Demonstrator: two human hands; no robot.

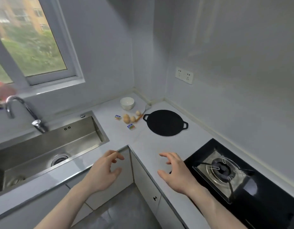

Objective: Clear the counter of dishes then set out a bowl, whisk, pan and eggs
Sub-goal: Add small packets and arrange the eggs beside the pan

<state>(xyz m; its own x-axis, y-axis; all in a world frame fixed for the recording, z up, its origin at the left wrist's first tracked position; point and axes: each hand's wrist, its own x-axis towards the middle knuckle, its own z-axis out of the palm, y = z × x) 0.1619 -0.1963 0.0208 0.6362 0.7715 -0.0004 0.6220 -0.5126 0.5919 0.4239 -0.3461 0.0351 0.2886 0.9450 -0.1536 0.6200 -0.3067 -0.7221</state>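
Note:
A white bowl (127,103) stands in the far corner of the pale counter (143,142). In front of it lie several brown eggs (129,118), and a whisk (142,112) with an orange handle rests beside them. A flat black pan (165,122) with two small handles sits to their right. My left hand (103,172) hovers over the counter's inner corner, fingers spread, holding nothing. My right hand (174,172) hangs over the counter near the stove, fingers also apart and empty.
A steel sink (48,146) with a chrome tap (22,111) lies to the left. A black gas hob (234,172) is at the right. Two small packets (117,117) (131,126) lie near the eggs. A wall socket (184,75) is on the right wall.

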